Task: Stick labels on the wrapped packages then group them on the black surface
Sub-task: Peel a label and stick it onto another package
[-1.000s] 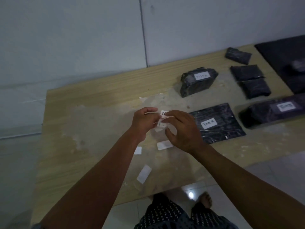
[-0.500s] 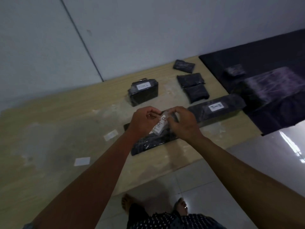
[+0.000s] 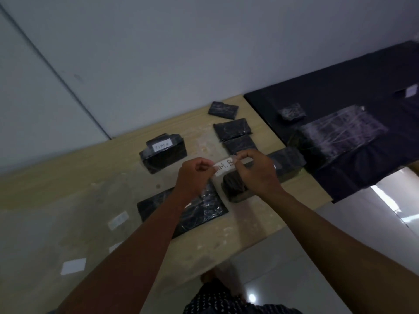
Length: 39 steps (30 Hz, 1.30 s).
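A white label with handwritten letters is stretched between my left hand and my right hand, each pinching one end. It hangs above a long black wrapped package on the wooden table. Under my left forearm lies a flat black package. A labelled blocky package sits behind. Three small unlabelled packages lie near the black surface, which holds a small package and a large wrapped one.
Loose white label pieces lie on the table's left part, another one nearer the flat package. A white wall runs behind the table. The tiled floor and my feet show below the table's front edge.
My view has swung right. Both hands carried the label rightward from over the flat package to above the long package, and now hold it stretched out flat.
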Each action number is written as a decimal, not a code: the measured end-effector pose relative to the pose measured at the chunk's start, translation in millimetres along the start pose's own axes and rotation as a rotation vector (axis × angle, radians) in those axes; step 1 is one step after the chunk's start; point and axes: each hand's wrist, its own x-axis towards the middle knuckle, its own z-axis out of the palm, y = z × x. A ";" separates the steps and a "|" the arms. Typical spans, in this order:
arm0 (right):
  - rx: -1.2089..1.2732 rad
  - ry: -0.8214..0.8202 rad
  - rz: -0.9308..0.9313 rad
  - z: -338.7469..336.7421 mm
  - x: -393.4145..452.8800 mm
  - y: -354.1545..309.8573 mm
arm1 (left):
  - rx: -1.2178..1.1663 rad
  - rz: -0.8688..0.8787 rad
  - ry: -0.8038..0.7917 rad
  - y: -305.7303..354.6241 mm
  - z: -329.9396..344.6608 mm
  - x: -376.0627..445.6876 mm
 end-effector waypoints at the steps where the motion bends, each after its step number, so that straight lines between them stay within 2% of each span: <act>1: -0.010 0.013 0.006 -2.5 4.4 2.3 | -0.014 -0.002 -0.007 1.4 1.8 6.8; 10: -0.126 0.076 0.136 -23.5 48.6 42.5 | -0.036 0.003 -0.081 22.4 39.0 52.3; 12: -0.121 0.023 0.127 -26.8 62.1 48.8 | 0.007 0.038 -0.090 25.8 47.4 62.2; 16: -0.040 -0.183 0.179 -37.1 97.8 62.6 | 0.137 0.042 -0.098 28.7 67.6 85.4; 25: -0.117 -0.468 0.232 -43.7 179.4 107.2 | 0.101 -0.232 0.117 31.2 115.5 123.1; 30: -0.143 -0.608 0.275 -30.1 200.2 126.8 | 0.169 -0.330 0.260 28.2 135.5 131.1; 34: -0.150 -0.630 0.290 -19.2 207.4 138.6 | 0.211 -0.412 0.347 19.2 145.7 142.6; 39: -0.148 -0.569 0.315 -7.5 213.3 149.1 | 0.260 -0.464 0.399 11.7 155.9 154.4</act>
